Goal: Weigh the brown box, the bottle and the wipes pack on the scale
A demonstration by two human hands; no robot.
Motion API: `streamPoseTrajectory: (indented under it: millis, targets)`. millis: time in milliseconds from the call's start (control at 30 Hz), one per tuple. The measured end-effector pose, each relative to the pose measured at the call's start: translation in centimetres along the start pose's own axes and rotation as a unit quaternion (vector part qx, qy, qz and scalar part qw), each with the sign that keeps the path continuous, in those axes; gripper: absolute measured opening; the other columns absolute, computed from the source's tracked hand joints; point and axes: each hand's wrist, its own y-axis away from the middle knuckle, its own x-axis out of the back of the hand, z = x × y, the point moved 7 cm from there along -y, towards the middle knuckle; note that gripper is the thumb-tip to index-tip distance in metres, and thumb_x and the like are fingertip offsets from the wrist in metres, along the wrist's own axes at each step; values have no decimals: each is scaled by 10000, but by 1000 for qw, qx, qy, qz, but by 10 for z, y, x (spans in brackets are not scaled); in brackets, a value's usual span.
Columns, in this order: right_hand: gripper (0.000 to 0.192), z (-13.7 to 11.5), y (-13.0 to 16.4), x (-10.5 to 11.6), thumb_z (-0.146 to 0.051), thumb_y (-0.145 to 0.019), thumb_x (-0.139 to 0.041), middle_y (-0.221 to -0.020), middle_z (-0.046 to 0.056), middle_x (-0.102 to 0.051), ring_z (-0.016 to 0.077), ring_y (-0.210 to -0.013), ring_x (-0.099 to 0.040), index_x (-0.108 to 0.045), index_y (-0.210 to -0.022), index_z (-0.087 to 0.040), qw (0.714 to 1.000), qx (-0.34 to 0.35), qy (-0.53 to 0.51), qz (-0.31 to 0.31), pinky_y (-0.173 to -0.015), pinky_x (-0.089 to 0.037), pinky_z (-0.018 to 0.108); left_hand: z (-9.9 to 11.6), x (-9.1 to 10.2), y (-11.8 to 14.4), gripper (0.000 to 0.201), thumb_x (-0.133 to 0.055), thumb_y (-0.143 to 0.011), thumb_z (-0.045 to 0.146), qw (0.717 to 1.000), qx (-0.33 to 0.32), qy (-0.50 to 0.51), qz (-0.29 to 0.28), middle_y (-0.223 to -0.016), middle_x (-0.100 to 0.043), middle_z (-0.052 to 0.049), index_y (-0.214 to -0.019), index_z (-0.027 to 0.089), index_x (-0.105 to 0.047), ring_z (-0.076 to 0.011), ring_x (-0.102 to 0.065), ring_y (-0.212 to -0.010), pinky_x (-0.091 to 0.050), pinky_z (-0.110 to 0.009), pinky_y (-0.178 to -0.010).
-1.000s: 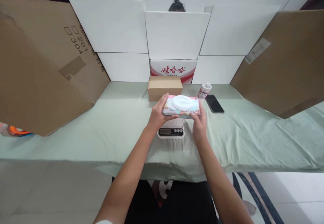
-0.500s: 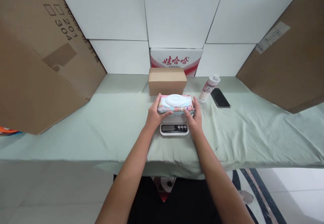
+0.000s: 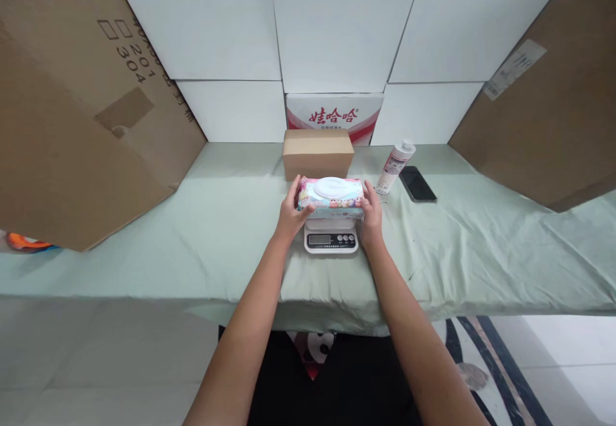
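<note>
A pack of wet wipes (image 3: 332, 198), printed in pastel colours with a white flip lid on top, is held at both ends over a white kitchen scale (image 3: 331, 242). My left hand (image 3: 291, 211) grips its left end, thumb along the front face. At the right end, my right hand (image 3: 371, 213) is closed around the edge. The pack covers most of the weighing plate, and whether it rests on the plate I cannot tell. The scale's dark display panel with round buttons faces me.
Behind the pack sits a small brown carton (image 3: 317, 153), with a red-and-white box (image 3: 334, 117) at the wall. A white bottle (image 3: 394, 166) and a phone (image 3: 418, 184) lie to the right. Large cardboard sheets (image 3: 91, 156) flank the green-clothed table (image 3: 192, 240).
The wipes pack has tilted so more of its front face shows. My right thumb has moved off the front toward the right end. The view has shifted slightly.
</note>
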Motion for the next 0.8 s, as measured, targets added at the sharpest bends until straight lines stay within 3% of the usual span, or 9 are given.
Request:
streamPoseTrajectory:
  millis: [133, 333, 533, 667, 800]
  targets:
    - [856, 3, 0, -1, -679, -896, -662, -1620, 145, -554, 359, -1489, -548, -488, -1603, -230, 1000, -15, 2, -14, -1264, -434, 573, 0, 0, 1, 1331, -701, -638, 980, 1000, 10, -13, -8, -1708, -443, -225, -1665, 194, -389, -434, -379, -1624, -365, -544, -1339]
    - [966, 4, -2, -4, -765, -874, -646, -1505, 153, -642, 363, -1417, -604, -435, -1642, -217, 999, -24, 8, -27, -1219, -492, 561, 3, -1, 1, 1385, -769, -582, 961, 999, 23, -25, -17, -1724, -416, -225, -1665, 191, -379, -448, -351, -1635, -364, -551, -1337]
    - [934, 4, 0, -2, -774, -919, -630, -1725, 116, -426, 339, -1631, -375, -417, -1657, -244, 997, -14, 66, -43, -1364, -308, 542, 4, -3, 0, 1445, -813, -546, 940, 999, 22, -28, -22, -1723, -403, -250, -1672, 162, -350, -457, -342, -1635, -383, -549, -1324]
    - [926, -1, 1, -4, -779, -925, -626, -1775, 98, -346, 326, -1657, -328, -430, -1653, -241, 996, 0, 72, -54, -1391, -249, 523, 3, -3, -1, 1463, -801, -550, 948, 999, 15, -45, -25, -1709, -410, -269, -1676, 142, -331, -468, -354, -1627, -384, -550, -1320]
    - [897, -6, -1, -7, -766, -924, -641, -1758, 111, -381, 321, -1659, -327, -480, -1620, -224, 997, 9, 58, -55, -1394, -244, 509, 5, -2, -1, 1398, -800, -580, 934, 998, 0, -66, -13, -1672, -473, -259, -1663, 161, -369, -473, -413, -1593, -432, -557, -1283]
